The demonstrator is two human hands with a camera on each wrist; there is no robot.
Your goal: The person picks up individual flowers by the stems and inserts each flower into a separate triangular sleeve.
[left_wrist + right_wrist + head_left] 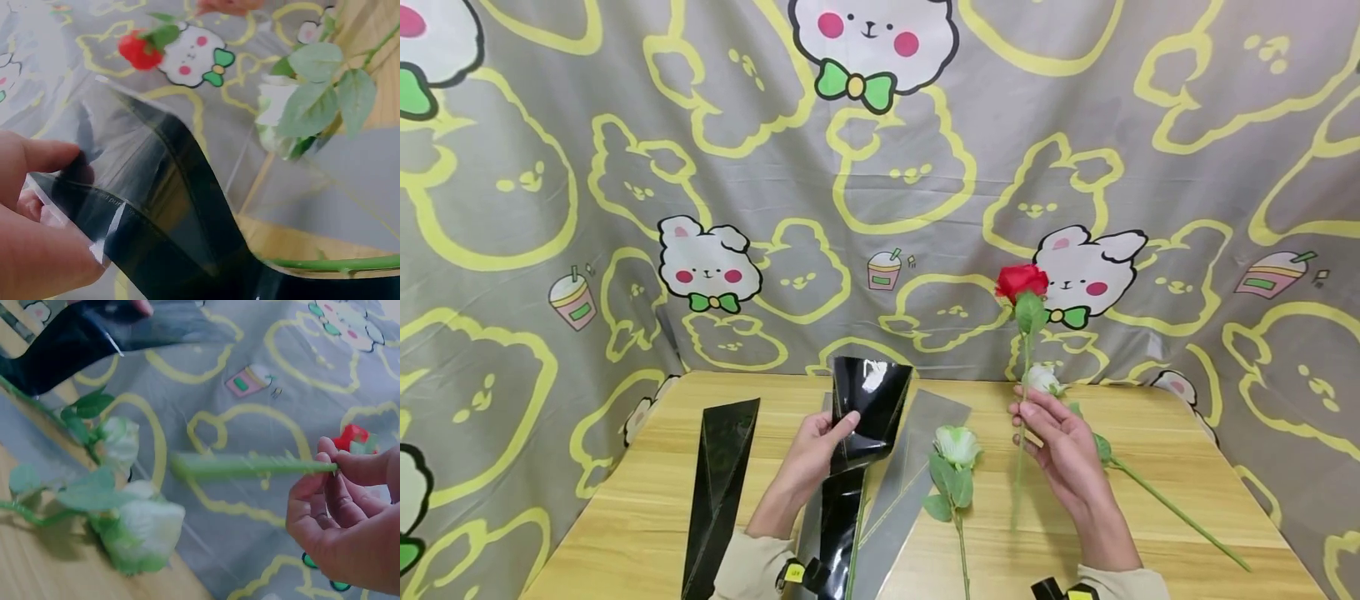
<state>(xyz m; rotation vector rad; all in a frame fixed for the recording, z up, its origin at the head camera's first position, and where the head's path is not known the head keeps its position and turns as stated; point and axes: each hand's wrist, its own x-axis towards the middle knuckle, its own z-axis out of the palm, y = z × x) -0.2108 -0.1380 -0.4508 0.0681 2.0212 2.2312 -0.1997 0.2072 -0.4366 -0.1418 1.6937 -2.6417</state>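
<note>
My left hand (820, 450) pinches the upper edge of a black and clear flower sleeve (874, 404), thumb in front. In the left wrist view, the clear panel of the sleeve (134, 159) stands out from its black borders. My right hand (1063, 442) pinches the stem of a red rose (1022, 285) between thumb and fingers, bloom up. The lower stem (250, 466) is blurred in the right wrist view. Between the hands lies a white rose (957, 447) with green leaves. Behind the right hand lies another white rose (1043, 379), partly hidden.
A second black sleeve (718, 483) lies on the left of the wooden table (632, 500). Grey translucent sleeves (925, 433) lie in the middle. Along the held sleeve runs a green stem (856, 542), its upper end hidden. A patterned cloth (865, 192) hangs behind.
</note>
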